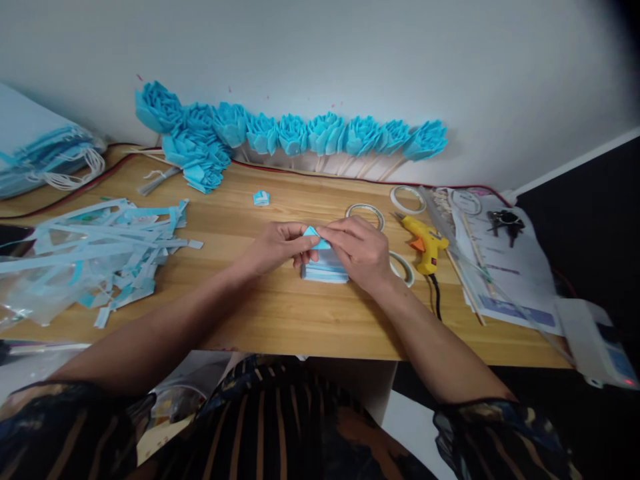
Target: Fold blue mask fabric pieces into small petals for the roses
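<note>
Between my two hands is a small piece of folded blue material [313, 234], its top coming to a point. My left hand [281, 245] pinches it from the left, thumb on the near side. My right hand [359, 248] closes on its right edge with thumb and fingertips. Right below, a stack of light blue and white cut pieces [325, 272] lies on the wooden table [280, 320], partly hidden by my right hand. Another small folded blue piece [261, 198] rests on the table beyond my left hand.
Blue flowers on sticks [326, 133] lean along the wall. Blue and white strips [145, 230] are heaped at left, beside a pile of face masks [50, 153]. On the right are tape rolls [407, 199], a yellow glue gun [425, 247], keys [506, 221], papers [515, 280] and a white power strip [590, 333].
</note>
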A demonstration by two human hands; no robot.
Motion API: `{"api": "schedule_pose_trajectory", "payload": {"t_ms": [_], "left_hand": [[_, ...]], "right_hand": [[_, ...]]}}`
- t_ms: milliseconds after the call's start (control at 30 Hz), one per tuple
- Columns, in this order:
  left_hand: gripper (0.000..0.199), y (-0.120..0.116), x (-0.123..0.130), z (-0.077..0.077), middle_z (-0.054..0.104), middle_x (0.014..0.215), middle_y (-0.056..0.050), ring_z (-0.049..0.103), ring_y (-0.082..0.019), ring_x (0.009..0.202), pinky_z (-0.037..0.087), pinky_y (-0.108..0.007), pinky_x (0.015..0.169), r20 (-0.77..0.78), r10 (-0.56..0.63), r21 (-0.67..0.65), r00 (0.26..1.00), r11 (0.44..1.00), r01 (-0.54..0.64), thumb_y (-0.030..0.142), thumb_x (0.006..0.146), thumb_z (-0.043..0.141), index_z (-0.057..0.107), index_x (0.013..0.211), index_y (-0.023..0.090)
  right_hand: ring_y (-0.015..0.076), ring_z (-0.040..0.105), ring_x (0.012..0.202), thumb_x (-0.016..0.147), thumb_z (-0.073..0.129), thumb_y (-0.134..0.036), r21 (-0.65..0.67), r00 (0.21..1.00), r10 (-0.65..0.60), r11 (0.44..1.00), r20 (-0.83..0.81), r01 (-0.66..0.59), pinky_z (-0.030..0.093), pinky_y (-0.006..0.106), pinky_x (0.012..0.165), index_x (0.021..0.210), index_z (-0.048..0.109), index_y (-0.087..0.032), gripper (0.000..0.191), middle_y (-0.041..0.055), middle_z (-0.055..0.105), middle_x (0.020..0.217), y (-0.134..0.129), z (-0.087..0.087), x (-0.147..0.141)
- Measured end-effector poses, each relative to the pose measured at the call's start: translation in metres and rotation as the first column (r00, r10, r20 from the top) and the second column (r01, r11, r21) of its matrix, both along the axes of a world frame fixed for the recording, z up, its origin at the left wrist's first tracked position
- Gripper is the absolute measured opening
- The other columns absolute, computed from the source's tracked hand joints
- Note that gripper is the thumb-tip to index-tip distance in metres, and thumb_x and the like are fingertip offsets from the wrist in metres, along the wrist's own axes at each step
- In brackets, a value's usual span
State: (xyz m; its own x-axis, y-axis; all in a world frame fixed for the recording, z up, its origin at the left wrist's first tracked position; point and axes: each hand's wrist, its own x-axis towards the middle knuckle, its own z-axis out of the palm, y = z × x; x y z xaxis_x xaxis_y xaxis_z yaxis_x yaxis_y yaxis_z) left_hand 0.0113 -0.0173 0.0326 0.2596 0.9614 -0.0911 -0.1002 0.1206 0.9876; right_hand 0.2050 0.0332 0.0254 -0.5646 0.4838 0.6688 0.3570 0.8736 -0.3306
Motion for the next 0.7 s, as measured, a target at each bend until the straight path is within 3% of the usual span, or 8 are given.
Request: {"api": "schedule_pose_trajectory", "payload": {"t_ms": [167,300,367,467,567,700], "left_hand": [[0.042,0.000,0.001,-0.001,0.069,0.068,-0.003,0.057,-0.008,0.051,0.045,-0.020,0.049,0.016,0.003,-0.001,1.000,1.000,-0.003,0.054,0.077,0.076,0.063,0.073,0.014],[0.039,0.001,0.001,-0.003,0.069,0.067,-0.002,0.056,-0.007,0.050,0.045,-0.020,0.049,0.020,0.030,-0.002,0.999,1.000,-0.030,0.050,0.076,0.078,0.063,0.073,0.014],[0.038,0.002,0.000,-0.003,0.068,0.066,-0.002,0.055,-0.007,0.049,0.045,-0.020,0.048,0.011,0.058,0.007,0.998,0.998,-0.058,0.049,0.075,0.079,0.063,0.072,0.014],[0.039,0.004,-0.001,-0.004,0.068,0.065,-0.002,0.053,-0.006,0.047,0.043,-0.019,0.046,-0.024,0.089,0.042,0.996,0.995,-0.088,0.049,0.075,0.079,0.064,0.071,0.014],[0.039,0.005,-0.001,-0.005,0.068,0.062,-0.002,0.053,-0.006,0.047,0.043,-0.018,0.046,-0.067,0.130,0.091,0.989,0.988,-0.123,0.050,0.076,0.076,0.065,0.070,0.013],[0.039,0.005,-0.001,-0.007,0.067,0.060,-0.001,0.052,-0.006,0.047,0.042,-0.017,0.046,-0.087,0.169,0.140,0.982,0.978,-0.156,0.050,0.078,0.074,0.066,0.069,0.013]], "right_hand": [[0.0192,0.066,0.083,0.097,0.053,-0.018,0.027,1.000,0.008,1.000,-0.008,-0.008,0.051,0.036,0.074,0.099,0.079,-0.029,0.028,0.0049,0.077,0.093,-0.001,0.002,0.000],[0.0193,0.067,0.089,0.096,0.053,-0.019,-0.141,0.997,0.023,0.990,-0.072,-0.033,0.052,0.037,0.081,0.108,0.076,-0.031,0.029,0.0038,0.076,0.098,-0.003,0.003,-0.001],[0.0189,0.067,0.088,0.096,0.053,-0.022,-0.339,0.992,-0.026,0.941,-0.127,-0.019,0.052,0.037,0.082,0.118,0.072,-0.030,0.030,0.0033,0.075,0.101,-0.004,0.004,0.000],[0.0173,0.065,0.078,0.096,0.054,-0.031,-0.618,0.981,-0.095,0.786,-0.170,-0.031,0.053,0.034,0.073,0.113,0.071,-0.026,0.025,0.0026,0.074,0.092,-0.004,0.006,0.000],[0.0166,0.062,0.074,0.095,0.056,-0.038,-0.711,0.975,-0.087,0.698,-0.206,-0.088,0.051,0.031,0.066,0.091,0.069,-0.023,0.020,0.0018,0.069,0.081,-0.004,0.009,-0.002],[0.0173,0.060,0.075,0.092,0.060,-0.043,-0.737,0.966,-0.114,0.668,-0.233,-0.099,0.050,0.031,0.063,0.087,0.063,-0.024,0.020,0.0014,0.065,0.079,-0.005,0.011,-0.003]]}}
